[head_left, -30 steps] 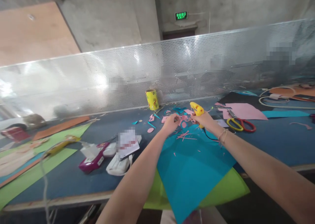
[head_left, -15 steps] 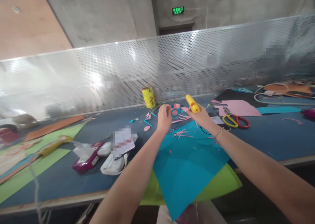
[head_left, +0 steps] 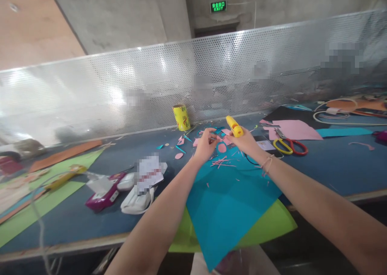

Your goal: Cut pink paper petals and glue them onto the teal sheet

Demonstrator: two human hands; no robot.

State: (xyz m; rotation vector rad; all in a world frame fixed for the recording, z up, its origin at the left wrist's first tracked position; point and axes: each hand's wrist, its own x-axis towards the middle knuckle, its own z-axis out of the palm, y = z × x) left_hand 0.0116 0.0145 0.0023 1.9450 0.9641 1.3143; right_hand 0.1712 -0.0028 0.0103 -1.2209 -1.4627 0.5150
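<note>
Just right of the yellow roll [head_left: 181, 117] on the counter [head_left: 332, 166], the right hand [head_left: 246, 142] keeps a clenched grip on the glue gun [head_left: 234, 126]. The left hand [head_left: 205, 146] pinches a small scrap [head_left: 214, 138] at its nozzle. Fingertips this close could get burnt, or glue may drip onto the teal sheet [head_left: 229, 198].

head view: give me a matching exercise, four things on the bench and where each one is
Things
1 glue gun
2 scissors
3 yellow roll
4 blue paper sheet

Places
a overhangs the near edge of the table
b held in the right hand
c stands against the perforated screen
d lies flat on the table, right of that hand

Pairs: 1-b, 2-d, 3-c, 4-a
</note>
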